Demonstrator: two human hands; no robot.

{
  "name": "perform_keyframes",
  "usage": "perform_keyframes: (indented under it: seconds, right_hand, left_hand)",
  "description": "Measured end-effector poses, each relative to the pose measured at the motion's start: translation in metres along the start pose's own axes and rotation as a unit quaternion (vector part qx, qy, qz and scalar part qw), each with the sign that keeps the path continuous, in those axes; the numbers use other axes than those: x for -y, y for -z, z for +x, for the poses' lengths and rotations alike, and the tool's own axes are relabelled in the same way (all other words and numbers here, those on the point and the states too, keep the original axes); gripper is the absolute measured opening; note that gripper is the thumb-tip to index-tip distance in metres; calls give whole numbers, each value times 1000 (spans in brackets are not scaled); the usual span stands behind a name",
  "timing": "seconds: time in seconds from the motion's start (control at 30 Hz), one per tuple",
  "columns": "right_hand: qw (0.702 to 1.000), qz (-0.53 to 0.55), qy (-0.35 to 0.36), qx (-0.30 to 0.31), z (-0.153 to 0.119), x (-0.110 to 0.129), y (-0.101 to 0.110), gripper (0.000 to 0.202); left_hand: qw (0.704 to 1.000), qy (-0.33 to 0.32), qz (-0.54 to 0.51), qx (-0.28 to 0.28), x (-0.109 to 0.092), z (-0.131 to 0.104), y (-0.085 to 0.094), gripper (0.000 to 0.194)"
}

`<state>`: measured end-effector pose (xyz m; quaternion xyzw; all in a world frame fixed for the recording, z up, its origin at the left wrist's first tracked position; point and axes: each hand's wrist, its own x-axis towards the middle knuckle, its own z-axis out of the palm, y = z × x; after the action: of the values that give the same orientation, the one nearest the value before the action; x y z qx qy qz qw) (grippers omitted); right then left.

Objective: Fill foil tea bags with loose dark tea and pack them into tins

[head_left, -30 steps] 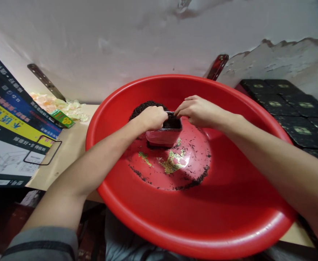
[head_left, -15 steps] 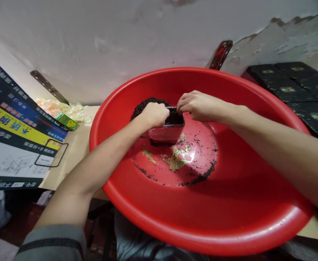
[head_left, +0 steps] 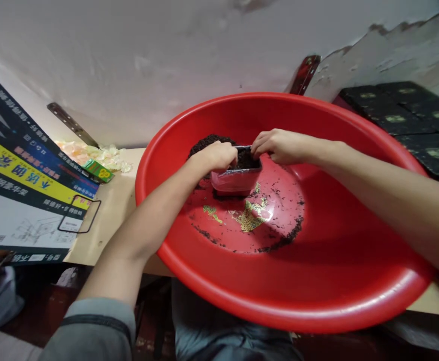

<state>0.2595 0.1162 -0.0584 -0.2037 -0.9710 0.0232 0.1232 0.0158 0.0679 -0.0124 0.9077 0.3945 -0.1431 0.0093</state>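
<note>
A small clear-sided container point(head_left: 235, 182) with dark crumbly material inside stands in a large red basin point(head_left: 287, 313). The fingers of my left hand point(head_left: 219, 156) are closed on its left rim. On the right rim, the fingers of my right hand point(head_left: 270, 144) are pinched. A heap of dark crumbs point(head_left: 208, 144) lies behind my left hand, partly hidden by it. More crumbs are scattered over the basin's floor around a gold printed pattern point(head_left: 252, 214).
Several black blocks point(head_left: 396, 119) are at the right. At the left are a printed cardboard sheet point(head_left: 35, 175), a green box point(head_left: 98, 171), pale petal-like pieces point(head_left: 110, 153) and a thin black frame point(head_left: 59, 224). A wall rises behind the basin.
The basin, container and left-side items appear slightly further right as the view shifts. More of the dark material inside the container shows. Both hands remain at its rim.
</note>
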Motion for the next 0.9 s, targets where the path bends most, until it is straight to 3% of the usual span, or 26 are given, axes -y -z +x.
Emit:
perform_keyframes:
  seconds: [0.07,0.2,0.4,0.53,0.63,0.77,0.9]
  right_hand:
    - [999,2,-34,-15,-2,6,10,50]
    - [994,-33,-82,-60,1,29,28,53]
    - [988,-59,-129,54,6,51,7,50]
    - [989,-74,-128,4,0,48,1,47]
    - [988,-75,-134,4,-2,50,4,48]
    - [984,-86,-149,50,-1,56,3,47]
    - [983,-101,-143,47,-3,55,1,46]
  left_hand:
    - [999,-9,-32,-20,1,2,-1,54]
    - [998,4,-22,-51,-3,0,1,41]
    - [998,-35,-41,-35,-10,-2,-6,46]
    - [997,-31,-32,-65,2,-3,-7,56]
    - [995,15,-18,-92,8,-8,-2,50]
    - [996,54,18,-69,1,-10,-3,41]
    - [992,35,103,-61,-11,-4,-14,37]
